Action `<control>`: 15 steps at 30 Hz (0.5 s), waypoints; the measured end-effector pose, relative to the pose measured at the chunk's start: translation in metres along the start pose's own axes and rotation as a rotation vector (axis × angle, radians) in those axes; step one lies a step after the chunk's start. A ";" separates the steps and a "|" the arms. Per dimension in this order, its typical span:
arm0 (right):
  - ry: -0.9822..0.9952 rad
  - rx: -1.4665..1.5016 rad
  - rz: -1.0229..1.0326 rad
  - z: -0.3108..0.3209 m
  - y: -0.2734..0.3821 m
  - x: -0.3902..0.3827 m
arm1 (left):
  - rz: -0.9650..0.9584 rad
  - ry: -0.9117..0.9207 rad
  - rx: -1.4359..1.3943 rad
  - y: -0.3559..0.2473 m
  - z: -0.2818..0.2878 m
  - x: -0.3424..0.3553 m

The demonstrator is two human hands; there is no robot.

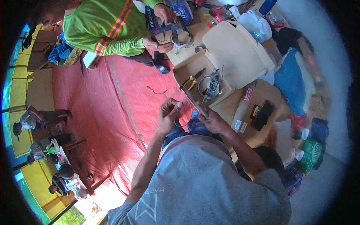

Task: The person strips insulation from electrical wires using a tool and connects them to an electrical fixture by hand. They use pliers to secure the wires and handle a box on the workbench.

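Observation:
My left hand is closed with thumb and fingertips pinched on a thin wire that loops down over my lap. My right hand is wrapped around a metal tool, apparently pliers, at the near edge of an open cardboard box. Inside the box lie yellow-handled pliers and a round metal ring fitting with dark tangled material in it. Beyond, a co-worker's hands are at another ring-shaped part.
A green-sleeved co-worker sits at upper left. Cardboard with a black case lies at my right, beside bags and bottles. Red sheeting covers the floor. Other people are around a wooden table at far left.

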State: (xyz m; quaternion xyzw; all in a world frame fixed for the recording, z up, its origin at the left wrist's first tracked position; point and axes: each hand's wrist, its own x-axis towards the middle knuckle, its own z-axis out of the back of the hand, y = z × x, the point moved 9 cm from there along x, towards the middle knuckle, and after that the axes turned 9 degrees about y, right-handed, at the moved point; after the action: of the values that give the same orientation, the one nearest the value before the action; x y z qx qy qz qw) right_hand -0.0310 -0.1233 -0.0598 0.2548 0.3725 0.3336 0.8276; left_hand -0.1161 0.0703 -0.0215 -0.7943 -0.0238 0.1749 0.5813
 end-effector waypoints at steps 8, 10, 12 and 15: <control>0.208 0.296 0.179 -0.005 -0.007 -0.042 | -0.072 0.032 -0.316 -0.010 0.008 -0.007; 0.452 0.141 -0.279 -0.020 -0.044 -0.058 | -0.050 0.025 -0.323 -0.012 0.008 -0.004; 0.416 0.125 -0.281 -0.039 -0.090 -0.065 | -0.024 0.029 -0.332 -0.016 0.006 -0.001; 0.208 0.011 -0.175 -0.050 -0.099 -0.080 | 0.016 -0.022 -0.244 -0.022 0.004 0.001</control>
State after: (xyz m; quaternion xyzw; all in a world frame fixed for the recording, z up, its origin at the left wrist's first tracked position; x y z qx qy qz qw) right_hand -0.0745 -0.2388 -0.1202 0.1900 0.4791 0.2825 0.8091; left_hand -0.1131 0.0814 -0.0020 -0.8573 -0.0449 0.1838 0.4788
